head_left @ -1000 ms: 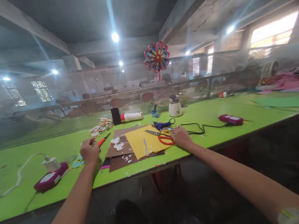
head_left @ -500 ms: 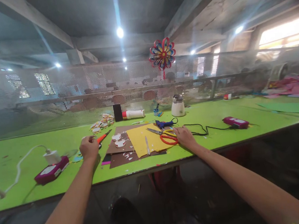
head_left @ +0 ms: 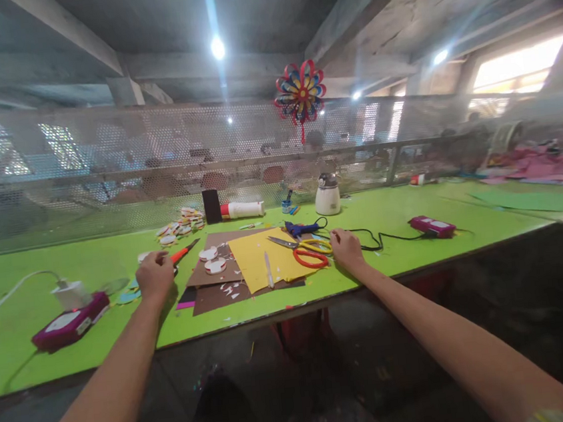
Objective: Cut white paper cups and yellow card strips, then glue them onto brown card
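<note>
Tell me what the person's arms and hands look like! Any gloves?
The left hand and right hand wear no gloves, and no watch or bracelet shows. Both forearms are bare. Low at the picture's right edge is a bit of pale cloth with yellow-green marks, maybe a sleeve. Rings would be too small to tell.

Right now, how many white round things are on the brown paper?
2. The back white disc lies near the paper's left edge; the front white disc lies just nearer the person. More could be hidden underneath the brown paper or discs.
</note>
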### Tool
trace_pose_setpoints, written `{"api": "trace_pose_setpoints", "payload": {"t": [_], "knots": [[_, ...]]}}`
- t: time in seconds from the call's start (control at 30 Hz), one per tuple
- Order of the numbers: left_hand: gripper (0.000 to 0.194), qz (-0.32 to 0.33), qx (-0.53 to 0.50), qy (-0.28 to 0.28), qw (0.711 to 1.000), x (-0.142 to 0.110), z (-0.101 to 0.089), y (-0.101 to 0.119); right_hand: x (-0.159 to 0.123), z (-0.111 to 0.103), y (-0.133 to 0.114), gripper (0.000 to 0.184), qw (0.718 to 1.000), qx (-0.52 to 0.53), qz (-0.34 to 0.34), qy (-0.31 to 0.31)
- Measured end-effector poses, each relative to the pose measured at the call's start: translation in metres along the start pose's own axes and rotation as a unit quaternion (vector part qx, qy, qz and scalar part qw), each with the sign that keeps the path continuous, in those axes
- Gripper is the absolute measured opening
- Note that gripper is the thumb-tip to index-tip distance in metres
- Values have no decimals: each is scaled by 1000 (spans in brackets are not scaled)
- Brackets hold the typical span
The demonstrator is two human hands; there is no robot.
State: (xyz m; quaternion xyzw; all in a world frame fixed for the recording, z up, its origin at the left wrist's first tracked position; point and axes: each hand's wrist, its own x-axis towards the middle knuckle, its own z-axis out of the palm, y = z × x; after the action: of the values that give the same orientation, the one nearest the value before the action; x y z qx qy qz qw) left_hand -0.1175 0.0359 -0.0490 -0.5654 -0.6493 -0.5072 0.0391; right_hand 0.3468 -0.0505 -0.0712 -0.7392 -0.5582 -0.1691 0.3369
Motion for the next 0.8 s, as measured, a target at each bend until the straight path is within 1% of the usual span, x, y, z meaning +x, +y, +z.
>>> {"api": "trace_pose_setpoints", "payload": {"t": [0.27,0.4,0.57,0.6,0.67,0.8], "knots": [[26,-17,19,-13,1000,-3,-4,5,-1,0,-2,29,1000,18,8,-13],[26,-22,19,-20,999,-3,-3,5,-2,-1,-3,29,1000,18,8,-21],[21,-35,19,-31,999,-2,0,1,-3,-2,-4,28,999,23,0,-27],[23,-37,19,-35,998,-1,1,0,-3,-2,-4,28,999,25,-2,-27],[33,-39,20,-43,998,-1,2,-2,-3,-2,-3,28,999,28,-6,-26],[35,-42,23,-50,998,0,4,-4,-2,1,0,28,999,28,-10,-21]]}}
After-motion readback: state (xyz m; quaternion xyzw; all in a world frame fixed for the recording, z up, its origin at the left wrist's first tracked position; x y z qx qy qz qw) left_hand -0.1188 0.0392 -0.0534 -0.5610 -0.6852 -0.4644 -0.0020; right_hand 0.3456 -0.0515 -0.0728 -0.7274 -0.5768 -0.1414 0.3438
